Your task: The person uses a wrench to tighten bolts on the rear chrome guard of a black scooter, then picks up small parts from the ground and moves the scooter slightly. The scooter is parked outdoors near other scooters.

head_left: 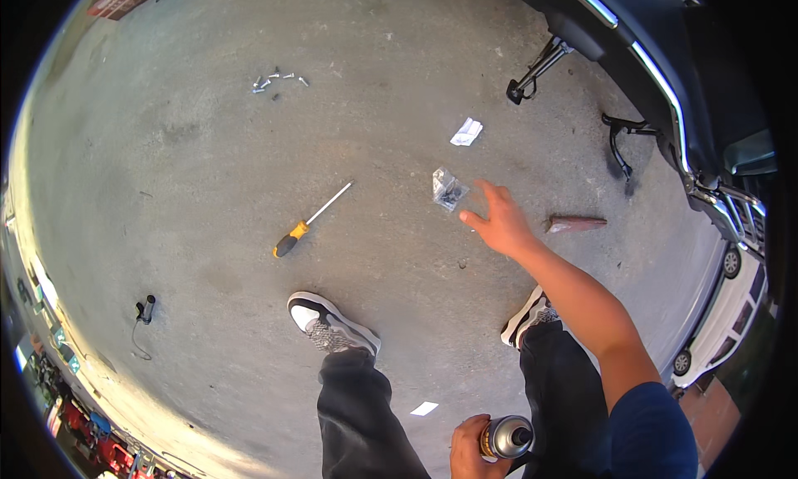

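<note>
My right hand [500, 221] reaches out over the concrete floor, thumb and forefinger apart, with nothing seen in it. Just to the left of its fingertips lies a small clear plastic bag [449, 190] with dark little parts inside. Close to my body, at the lower edge, my left hand [470, 447] is closed around a spray can [509, 437] with a silver top and dark nozzle. A folded white paper [466, 132] lies beyond the bag. To the left is a screwdriver [309, 221] with a yellow and black handle.
Several loose screws [278, 80] lie farther off. A motorcycle [665, 80] stands at the right, its stand [539, 70] down on the floor. A reddish wedge-shaped piece [575, 224] is right of my hand. A black corded object [145, 309] lies at left; a white card [424, 408] is between my feet.
</note>
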